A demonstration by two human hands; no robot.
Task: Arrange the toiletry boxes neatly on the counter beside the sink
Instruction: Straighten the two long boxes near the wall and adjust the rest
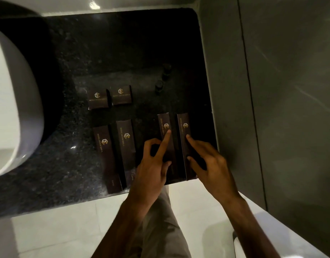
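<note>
Several dark brown toiletry boxes with gold logos lie on the black speckled counter (123, 53). Two small square boxes (97, 99) (121, 95) sit side by side at the back. Two long boxes (106, 155) (126, 146) lie parallel at the front left. Two more long boxes (165, 125) (184, 127) lie parallel at the front right. My left hand (153, 164) rests its index fingertip on the left box of that pair, thumb at its side. My right hand (210, 164) touches the right box with index fingertip and thumb.
A white basin (15, 108) fills the left of the counter. Three small dark bottles (163, 79) stand in a row behind the right-hand boxes. A grey wall (262, 90) borders the counter on the right. Pale floor tiles (58, 229) lie below the counter's front edge.
</note>
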